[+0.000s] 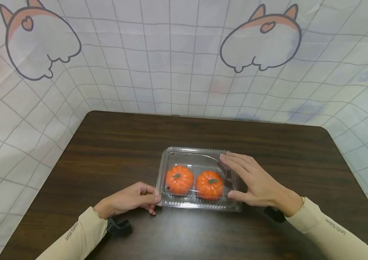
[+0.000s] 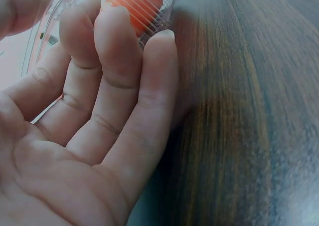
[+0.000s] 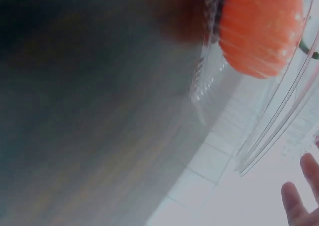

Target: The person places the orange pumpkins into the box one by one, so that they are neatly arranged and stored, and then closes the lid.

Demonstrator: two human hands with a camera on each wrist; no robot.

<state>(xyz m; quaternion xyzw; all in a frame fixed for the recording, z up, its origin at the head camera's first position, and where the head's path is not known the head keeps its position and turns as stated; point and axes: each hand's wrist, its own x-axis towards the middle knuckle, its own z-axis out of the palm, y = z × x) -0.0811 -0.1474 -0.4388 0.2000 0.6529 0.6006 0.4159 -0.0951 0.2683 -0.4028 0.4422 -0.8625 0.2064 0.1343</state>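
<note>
A clear plastic clamshell container point(image 1: 200, 207) lies on the table with its lid down over two orange toy pumpkins. The left pumpkin point(image 1: 179, 180) and the right pumpkin point(image 1: 209, 185) each carry a green stem. My left hand point(image 1: 131, 198) pinches the container's near left corner, thumb on top and fingers curled below. In the left wrist view those fingers point(image 2: 117, 61) reach the container's edge. My right hand point(image 1: 258, 180) rests over the container's right side, fingers extended and thumb apart. One pumpkin point(image 3: 261, 31) shows through the ribbed plastic wall in the right wrist view.
The dark wood-grain table point(image 1: 112, 144) has rounded far corners. A white grid-patterned curtain point(image 1: 184, 72) with cartoon animal drawings hangs behind it and along both sides. Dark bands point(image 1: 118, 226) circle the wrists.
</note>
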